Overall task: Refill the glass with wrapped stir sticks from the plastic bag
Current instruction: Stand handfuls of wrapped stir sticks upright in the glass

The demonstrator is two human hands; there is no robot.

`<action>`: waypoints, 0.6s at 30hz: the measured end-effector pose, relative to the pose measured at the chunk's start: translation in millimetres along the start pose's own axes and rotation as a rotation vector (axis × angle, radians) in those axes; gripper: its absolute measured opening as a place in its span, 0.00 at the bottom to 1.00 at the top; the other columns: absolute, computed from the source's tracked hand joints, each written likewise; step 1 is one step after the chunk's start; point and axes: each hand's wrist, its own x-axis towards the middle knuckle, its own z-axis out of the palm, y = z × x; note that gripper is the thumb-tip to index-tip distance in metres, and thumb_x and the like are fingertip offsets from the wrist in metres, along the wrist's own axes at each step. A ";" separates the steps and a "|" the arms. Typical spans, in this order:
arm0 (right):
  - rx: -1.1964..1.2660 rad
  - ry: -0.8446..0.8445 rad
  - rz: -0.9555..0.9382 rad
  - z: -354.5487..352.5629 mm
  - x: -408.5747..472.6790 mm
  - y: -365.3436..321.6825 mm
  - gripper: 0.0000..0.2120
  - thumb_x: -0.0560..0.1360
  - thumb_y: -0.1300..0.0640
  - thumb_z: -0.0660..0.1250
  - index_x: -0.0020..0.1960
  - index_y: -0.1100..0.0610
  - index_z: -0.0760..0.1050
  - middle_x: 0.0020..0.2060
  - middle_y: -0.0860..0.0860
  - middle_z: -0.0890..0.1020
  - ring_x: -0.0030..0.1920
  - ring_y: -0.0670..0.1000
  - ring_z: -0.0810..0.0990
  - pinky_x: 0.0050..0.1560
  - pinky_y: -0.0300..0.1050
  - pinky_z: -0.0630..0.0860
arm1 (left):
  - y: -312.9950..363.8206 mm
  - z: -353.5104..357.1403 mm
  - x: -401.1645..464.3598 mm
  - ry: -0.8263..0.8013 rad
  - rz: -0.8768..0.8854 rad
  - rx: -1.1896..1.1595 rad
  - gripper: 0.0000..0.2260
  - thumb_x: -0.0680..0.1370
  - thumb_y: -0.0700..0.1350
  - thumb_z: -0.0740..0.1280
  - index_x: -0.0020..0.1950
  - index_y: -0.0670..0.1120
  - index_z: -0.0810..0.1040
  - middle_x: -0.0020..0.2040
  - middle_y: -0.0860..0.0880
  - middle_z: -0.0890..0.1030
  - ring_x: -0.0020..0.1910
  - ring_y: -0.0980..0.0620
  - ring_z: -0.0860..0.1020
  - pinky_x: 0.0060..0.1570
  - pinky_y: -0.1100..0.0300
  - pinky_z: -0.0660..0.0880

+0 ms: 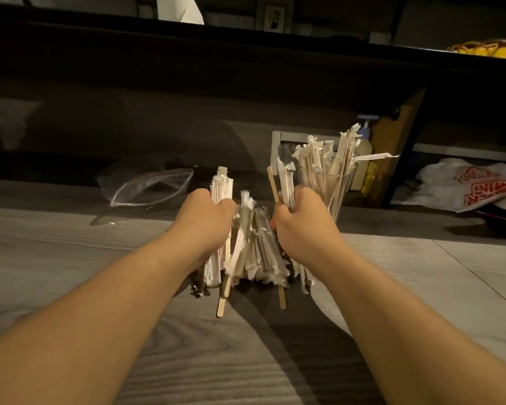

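Note:
A loose pile of paper-wrapped stir sticks stands on end on the grey wood-grain counter, between my hands. My left hand grips a bunch of them, their tops poking up above the fist. My right hand grips another bunch along with a bare wooden stick. Just behind my right hand stands the glass, holding several wrapped sticks that fan upward. The clear plastic bag lies open and flat at the back left. Two bare wooden sticks jut from the pile's bottom.
A dark low shelf runs along the back. A pump bottle stands behind the glass. At the right lies a white plastic shopping bag with red lettering. A yellow object sits on the upper shelf.

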 end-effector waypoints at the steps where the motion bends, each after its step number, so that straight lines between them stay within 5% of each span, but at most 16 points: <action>1: 0.011 0.007 -0.025 0.1 -0.4 -0.1 0.08 0.81 0.60 0.59 0.53 0.64 0.73 0.40 0.55 0.77 0.36 0.51 0.74 0.33 0.40 0.69 | 0.2 -0.6 0.0 0.008 0.004 -0.011 0.09 0.81 0.47 0.61 0.58 0.45 0.72 0.44 0.46 0.76 0.37 0.50 0.75 0.30 0.57 0.66; 5: 0.140 0.122 0.017 -2.6 -5.8 -2.5 0.08 0.83 0.51 0.62 0.45 0.50 0.72 0.34 0.48 0.76 0.28 0.41 0.75 0.30 0.40 0.69 | 3.8 -4.4 0.0 0.082 0.074 -0.114 0.11 0.81 0.48 0.64 0.61 0.48 0.71 0.47 0.46 0.80 0.39 0.50 0.79 0.32 0.55 0.73; 7: 0.270 0.157 -0.051 -4.4 -7.1 -6.0 0.11 0.83 0.49 0.62 0.44 0.51 0.74 0.32 0.49 0.75 0.28 0.44 0.74 0.31 0.45 0.71 | 6.6 -7.2 -1.0 0.095 0.174 -0.241 0.12 0.80 0.53 0.67 0.60 0.49 0.74 0.45 0.47 0.80 0.40 0.52 0.80 0.37 0.52 0.79; 11: 0.451 0.148 -0.205 -8.3 -8.7 -11.1 0.10 0.83 0.51 0.62 0.45 0.53 0.74 0.32 0.52 0.73 0.32 0.52 0.72 0.32 0.51 0.71 | 13.3 -8.6 -8.7 0.107 0.386 -0.373 0.04 0.81 0.51 0.66 0.48 0.54 0.77 0.33 0.52 0.80 0.27 0.58 0.79 0.29 0.65 0.78; 15: 0.458 0.162 -0.220 -6.8 -9.4 -8.1 0.07 0.82 0.51 0.64 0.47 0.52 0.77 0.32 0.44 0.78 0.31 0.43 0.76 0.33 0.38 0.78 | 16.7 -9.0 -9.1 0.145 0.459 -0.469 0.06 0.81 0.48 0.67 0.45 0.51 0.78 0.32 0.55 0.80 0.30 0.57 0.80 0.33 0.64 0.79; 18: 0.403 0.156 -0.118 -0.2 -7.9 0.1 0.03 0.79 0.53 0.68 0.47 0.51 0.78 0.33 0.46 0.79 0.32 0.41 0.78 0.36 0.40 0.80 | 15.9 -8.0 -7.4 0.113 0.359 -0.491 0.06 0.80 0.46 0.69 0.44 0.47 0.81 0.32 0.51 0.82 0.31 0.56 0.82 0.32 0.67 0.77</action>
